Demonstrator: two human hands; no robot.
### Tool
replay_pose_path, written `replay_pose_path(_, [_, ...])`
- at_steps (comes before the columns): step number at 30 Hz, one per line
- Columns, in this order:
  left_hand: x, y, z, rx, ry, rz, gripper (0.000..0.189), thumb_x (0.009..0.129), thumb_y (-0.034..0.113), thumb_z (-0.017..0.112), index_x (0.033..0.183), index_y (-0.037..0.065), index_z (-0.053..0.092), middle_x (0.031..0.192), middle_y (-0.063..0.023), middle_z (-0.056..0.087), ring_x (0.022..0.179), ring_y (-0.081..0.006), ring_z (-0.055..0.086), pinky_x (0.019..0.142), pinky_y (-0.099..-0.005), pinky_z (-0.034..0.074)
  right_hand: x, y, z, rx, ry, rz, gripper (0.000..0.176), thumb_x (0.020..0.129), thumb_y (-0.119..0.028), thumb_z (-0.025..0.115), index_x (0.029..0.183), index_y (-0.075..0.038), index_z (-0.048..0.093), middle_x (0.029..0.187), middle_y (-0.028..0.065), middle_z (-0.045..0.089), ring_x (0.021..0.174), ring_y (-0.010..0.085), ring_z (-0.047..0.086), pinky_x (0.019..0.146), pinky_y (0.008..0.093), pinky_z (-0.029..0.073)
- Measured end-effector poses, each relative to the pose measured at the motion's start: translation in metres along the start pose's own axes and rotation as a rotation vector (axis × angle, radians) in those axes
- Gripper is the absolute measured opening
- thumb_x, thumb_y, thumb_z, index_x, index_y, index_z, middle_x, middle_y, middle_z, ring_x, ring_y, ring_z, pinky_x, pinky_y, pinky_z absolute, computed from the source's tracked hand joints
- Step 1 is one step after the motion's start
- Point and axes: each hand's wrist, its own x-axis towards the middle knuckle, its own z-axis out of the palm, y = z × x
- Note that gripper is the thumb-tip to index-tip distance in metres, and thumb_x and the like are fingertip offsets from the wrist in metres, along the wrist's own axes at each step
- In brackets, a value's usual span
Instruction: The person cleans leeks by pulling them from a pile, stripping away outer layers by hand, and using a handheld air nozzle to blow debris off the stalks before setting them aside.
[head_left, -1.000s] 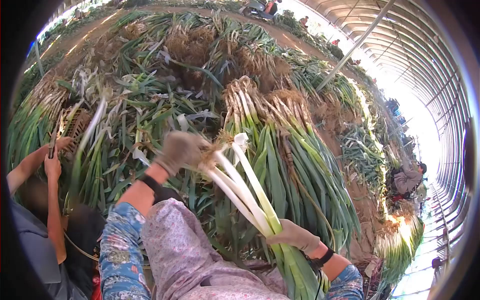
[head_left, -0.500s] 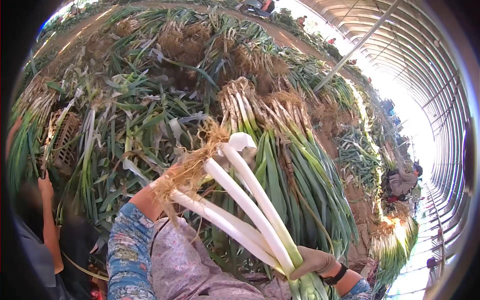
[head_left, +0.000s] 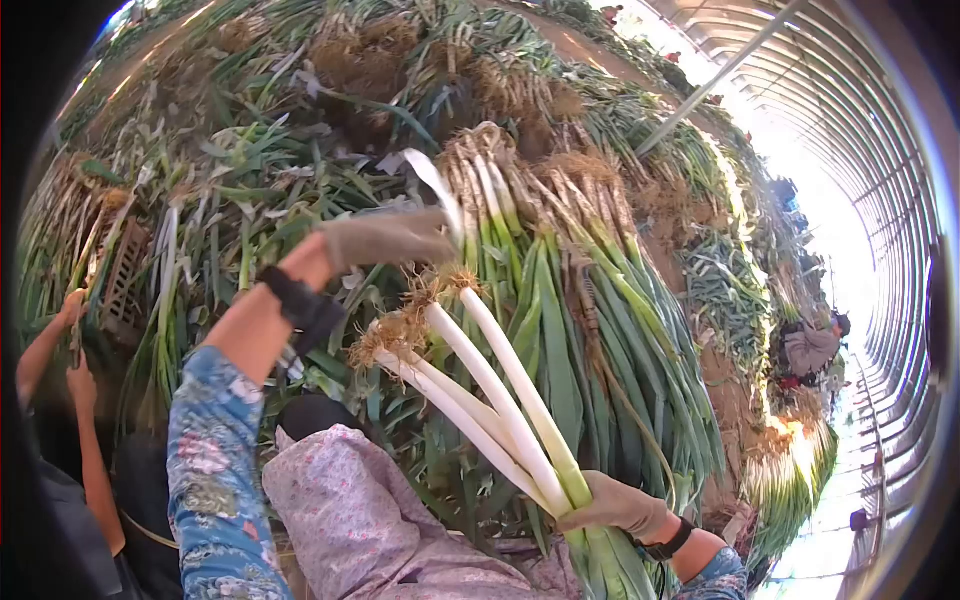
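My right hand, in a brown glove, is closed around the green part of several large green onions. Their white stalks slant up to the left and end in bushy brown roots. My left hand, also gloved, is above the roots and apart from them, smeared by motion. A white strip of onion peel meets its fingertips, which look closed on it. Just beyond the held stalks lies a heap of unpeeled green onions, with earthy stems and roots pointing away from me.
Loose trimmed leaves cover the ground at left. A co-worker's hands are beside a plastic crate. Another person sits at far right near an onion bundle. A slanted pole and arched greenhouse ribs stand beyond.
My left hand has come out from behind the roots and moved up, with a strip of peel at its fingertips. The right hand keeps its hold, and the onions have shifted slightly.
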Motion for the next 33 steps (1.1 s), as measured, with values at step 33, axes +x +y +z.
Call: replay_pose_path(33, [-0.055, 0.051, 0.066, -0.123, 0.586, 0.248, 0.033, 0.092, 0.005, 0.057, 0.125, 0.003, 0.062, 0.106, -0.0054, 0.07, 0.078, -0.0107, 0.064, 0.067, -0.0248, 0.052, -0.114, 0.036, 0.022, -0.046, 0.28, -0.302, 0.047, 0.077, -0.019, 0.083, 0.116, 0.0, 0.065, 0.098, 0.0023, 0.068, 0.088, 0.0108, 0.061, 0.082, 0.028, 0.05])
